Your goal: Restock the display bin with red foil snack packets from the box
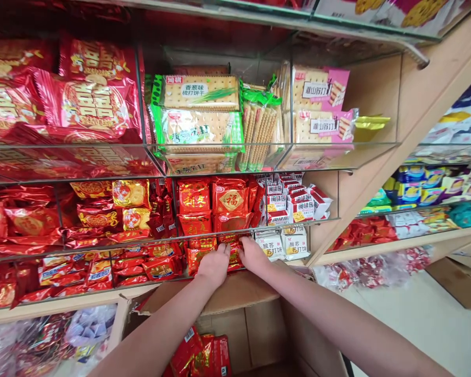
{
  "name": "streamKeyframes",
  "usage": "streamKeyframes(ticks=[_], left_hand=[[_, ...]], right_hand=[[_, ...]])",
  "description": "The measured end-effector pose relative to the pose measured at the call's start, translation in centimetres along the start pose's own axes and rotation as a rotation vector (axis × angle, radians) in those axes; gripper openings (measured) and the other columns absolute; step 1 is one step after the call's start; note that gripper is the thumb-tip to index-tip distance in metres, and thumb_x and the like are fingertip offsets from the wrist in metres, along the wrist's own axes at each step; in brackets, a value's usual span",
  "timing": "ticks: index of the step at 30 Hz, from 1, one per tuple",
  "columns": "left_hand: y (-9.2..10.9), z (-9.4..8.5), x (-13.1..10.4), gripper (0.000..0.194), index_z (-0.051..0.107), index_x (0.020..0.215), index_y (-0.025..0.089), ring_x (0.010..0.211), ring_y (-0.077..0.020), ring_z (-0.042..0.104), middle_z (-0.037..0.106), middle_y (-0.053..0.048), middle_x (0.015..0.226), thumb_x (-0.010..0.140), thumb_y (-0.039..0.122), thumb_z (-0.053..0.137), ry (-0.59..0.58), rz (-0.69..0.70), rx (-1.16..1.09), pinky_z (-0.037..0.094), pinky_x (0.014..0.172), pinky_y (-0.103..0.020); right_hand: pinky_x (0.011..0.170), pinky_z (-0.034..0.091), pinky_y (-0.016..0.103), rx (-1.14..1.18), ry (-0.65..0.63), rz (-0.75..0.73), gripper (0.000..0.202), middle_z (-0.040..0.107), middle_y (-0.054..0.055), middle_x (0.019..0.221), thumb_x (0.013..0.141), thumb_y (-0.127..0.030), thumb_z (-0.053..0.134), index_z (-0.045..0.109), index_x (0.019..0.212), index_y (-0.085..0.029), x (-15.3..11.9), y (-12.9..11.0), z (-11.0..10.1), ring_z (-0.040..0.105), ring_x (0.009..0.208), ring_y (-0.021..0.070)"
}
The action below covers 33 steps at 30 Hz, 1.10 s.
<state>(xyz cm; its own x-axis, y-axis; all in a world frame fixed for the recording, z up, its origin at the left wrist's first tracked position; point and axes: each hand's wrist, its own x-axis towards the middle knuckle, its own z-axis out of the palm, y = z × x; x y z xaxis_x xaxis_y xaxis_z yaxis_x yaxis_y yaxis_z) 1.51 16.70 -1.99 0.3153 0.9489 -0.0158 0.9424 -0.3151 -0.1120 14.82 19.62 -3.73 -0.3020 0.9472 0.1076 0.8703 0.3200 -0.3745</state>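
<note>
Through my head camera I see the left hand (pixel 214 268) and right hand (pixel 256 255) side by side at the bottom shelf, their fingers bent over the red packets (pixel 236 256) in one compartment. The packets show between the hands and to the left of the left hand; I cannot tell whether either hand's fingers grip one or only press on it. Just right of the right hand stand white cracker packets (pixel 282 244). Below my forearms, an open cardboard box (pixel 265 327) has one flap up against the shelf front, and more red packs (pixel 208 356) lie inside at its left.
</note>
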Motion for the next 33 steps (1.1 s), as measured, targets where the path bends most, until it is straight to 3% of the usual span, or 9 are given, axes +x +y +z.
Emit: streamKeyframes(ticks=[3,7,12,19,25,28,30,32,33], left_hand=[[0.5,-0.3,-0.4,0.055,0.030,0.125,0.014,0.095,-0.0252,0.049,0.035,-0.012,0.127,0.071,0.003,0.032,0.004,-0.031,0.040,0.048,0.071,-0.037],[0.7,-0.1,-0.8,0.061,0.023,0.128,0.013,0.087,-0.0249,0.053,0.019,-0.015,0.136,0.069,0.001,0.031,-0.014,-0.105,0.091,0.049,0.066,-0.040],[0.6,0.4,-0.5,0.058,0.023,0.129,0.012,0.079,-0.0257,0.056,0.015,-0.017,0.137,0.071,0.005,0.031,-0.033,-0.176,0.103,0.049,0.060,-0.041],[0.4,0.3,0.4,0.056,0.025,0.128,0.009,0.079,-0.0277,0.058,0.015,-0.022,0.136,0.072,0.011,0.035,-0.074,-0.178,0.032,0.048,0.062,-0.042],[-0.3,-0.6,0.4,0.061,0.025,0.128,0.010,0.082,-0.0276,0.059,0.022,-0.020,0.134,0.068,0.012,0.041,-0.054,-0.130,-0.076,0.047,0.066,-0.042],[-0.9,-3.3,-1.5,0.051,0.034,0.123,0.015,0.090,-0.0238,0.056,0.039,-0.013,0.127,0.073,0.018,0.040,-0.011,-0.053,-0.152,0.045,0.075,-0.036],[-1.2,-5.1,-4.3,0.035,0.046,0.112,0.021,0.093,-0.0184,0.054,0.054,-0.006,0.111,0.079,0.021,0.033,0.030,0.051,-0.208,0.042,0.080,-0.030],[-1.3,-5.7,-7.9,0.030,0.050,0.103,0.023,0.086,-0.0145,0.055,0.060,-0.004,0.096,0.082,0.022,0.029,0.116,0.287,-0.308,0.042,0.077,-0.026],[-1.1,-5.1,-9.8,0.028,0.052,0.101,0.022,0.083,-0.0152,0.056,0.062,-0.005,0.090,0.082,0.021,0.031,0.149,0.412,-0.329,0.043,0.074,-0.026]], right_hand=[[0.093,0.027,0.031,-0.037,0.081,-0.167,0.040,0.037,0.007,0.125,0.081,-0.022,0.035,0.034,0.121,-0.019,-0.3,-0.9,-0.7,0.033,0.113,0.0191],[0.097,0.020,0.036,-0.100,0.113,-0.279,0.043,0.037,0.006,0.125,0.079,-0.022,0.038,0.036,0.122,-0.019,-0.1,-1.4,-0.8,0.030,0.114,0.0219],[0.092,0.024,0.041,-0.159,0.143,-0.264,0.039,0.045,0.013,0.117,0.081,-0.029,0.035,0.041,0.117,-0.015,0.8,-1.2,-0.4,0.035,0.109,0.0257],[0.089,0.026,0.041,-0.193,0.108,-0.264,0.040,0.051,0.012,0.111,0.079,-0.035,0.040,0.043,0.115,-0.016,1.5,-0.9,-0.5,0.039,0.106,0.0252],[0.093,0.027,0.037,-0.187,0.097,-0.292,0.046,0.040,0.011,0.123,0.072,-0.028,0.050,0.043,0.116,-0.016,0.0,-1.1,-1.8,0.031,0.115,0.0249],[0.093,0.029,0.034,-0.123,0.022,-0.300,0.041,0.033,0.013,0.128,0.068,-0.026,0.055,0.052,0.107,-0.013,-2.6,-1.0,-3.3,0.028,0.117,0.0255],[0.090,0.033,0.031,-0.024,-0.026,-0.305,0.033,0.037,0.012,0.126,0.073,-0.028,0.050,0.054,0.103,-0.014,-5.0,-0.7,-4.5,0.035,0.114,0.0221],[0.084,0.037,0.027,0.064,-0.009,-0.307,0.028,0.048,0.010,0.116,0.079,-0.031,0.043,0.054,0.100,-0.017,-7.5,-0.4,-5.3,0.045,0.105,0.0171],[0.080,0.039,0.026,0.082,0.020,-0.312,0.026,0.053,0.007,0.109,0.081,-0.030,0.039,0.055,0.097,-0.018,-8.6,-0.3,-5.5,0.049,0.098,0.0153]])
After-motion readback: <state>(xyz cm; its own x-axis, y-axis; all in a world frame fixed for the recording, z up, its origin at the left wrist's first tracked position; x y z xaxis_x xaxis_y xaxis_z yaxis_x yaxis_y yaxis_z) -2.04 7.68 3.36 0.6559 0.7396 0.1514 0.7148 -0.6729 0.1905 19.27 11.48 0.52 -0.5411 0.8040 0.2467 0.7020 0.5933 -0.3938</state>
